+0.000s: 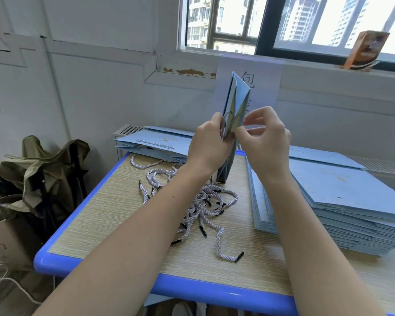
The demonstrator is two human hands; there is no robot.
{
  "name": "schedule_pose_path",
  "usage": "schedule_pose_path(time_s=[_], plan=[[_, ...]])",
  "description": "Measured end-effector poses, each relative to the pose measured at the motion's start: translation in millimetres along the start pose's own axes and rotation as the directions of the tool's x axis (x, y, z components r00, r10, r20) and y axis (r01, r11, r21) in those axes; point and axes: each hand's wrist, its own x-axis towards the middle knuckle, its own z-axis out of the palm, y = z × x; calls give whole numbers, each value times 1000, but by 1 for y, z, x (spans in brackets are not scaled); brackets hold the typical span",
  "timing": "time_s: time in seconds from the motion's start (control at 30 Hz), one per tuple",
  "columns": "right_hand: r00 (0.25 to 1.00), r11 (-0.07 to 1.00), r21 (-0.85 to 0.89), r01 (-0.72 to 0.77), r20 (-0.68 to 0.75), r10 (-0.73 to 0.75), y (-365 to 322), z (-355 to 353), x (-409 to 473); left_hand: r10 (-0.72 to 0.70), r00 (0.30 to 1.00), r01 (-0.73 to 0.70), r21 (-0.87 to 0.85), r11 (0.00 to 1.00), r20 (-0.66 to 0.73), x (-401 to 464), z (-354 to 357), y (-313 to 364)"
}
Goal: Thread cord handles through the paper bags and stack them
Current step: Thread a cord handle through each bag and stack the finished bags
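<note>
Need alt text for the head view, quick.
Both hands, left hand and right hand, hold an upright blue paper bag over a table, working a cord at its edge. Loose cords lie below; flat bags stacked at right.

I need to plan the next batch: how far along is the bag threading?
Early on. Done: a few light blue paper bags with cord handles stacked at the table's back left. In hand: left hand and right hand hold one upright blue bag, threading its cord. Left: the tall stack of flat blue bags and loose twisted cords.
</note>
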Motion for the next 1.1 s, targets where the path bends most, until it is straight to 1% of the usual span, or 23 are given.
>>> schedule_pose_path(time_s=[0.07,0.1,0.17,0.23,0.3,0.37,0.43,0.5,0.6,0.67,0.73,0.8,0.87,0.9,0.97,1.03,1.1], plan=[[998,997,45,-56,28,55,1,-2,2,-28,997,34,-77,996,72,3,-4,1],[996,994,69,-87,43,84,2,-3,2,-54,989,70,-109,992,138,5,-8,3],[989,986,101,-134,75,127,4,-4,4,-111,949,168,-177,970,295,7,-13,4],[983,976,138,-168,97,156,8,-5,6,-149,897,272,-255,928,415,8,-18,5],[978,961,194,-197,114,177,11,-6,8,-171,859,353,-315,881,483,9,-22,4],[970,943,243,-226,146,195,12,-6,9,-173,844,379,-335,863,507,11,-25,4],[961,929,270,-252,182,208,12,-5,9,-162,851,358,-325,875,500,11,-26,3],[956,927,269,-261,204,209,12,-4,9,-146,874,310,-302,901,463,9,-23,3],[940,898,331,-288,275,201,10,-2,8,-101,929,197,-244,950,355,8,-16,-1],[931,879,364,-308,308,199,10,-1,6,-82,951,151,-219,964,297,8,-15,-1],[932,896,331,-295,307,194,12,2,6,-122,962,178,-225,958,244,8,-15,2],[942,953,203,-224,294,159,15,5,5,-185,960,236,-254,938,209,9,-15,3],[947,990,49,-135,299,115,17,6,4,-268,945,317,-330,889,185,12,-15,0],[946,994,-8,-107,305,104,17,6,2,-332,928,372,-384,845,169,15,-15,-2],[943,992,-101,-68,318,97,17,8,-1,-453,877,466,-505,726,159,19,-17,-5],[938,983,-174,-59,328,115,17,11,-2,-543,827,501,-628,596,145,20,-24,-1],[937,978,-185,-93,315,148,17,14,-3,-584,798,499,-704,505,146,23,-26,-5]])
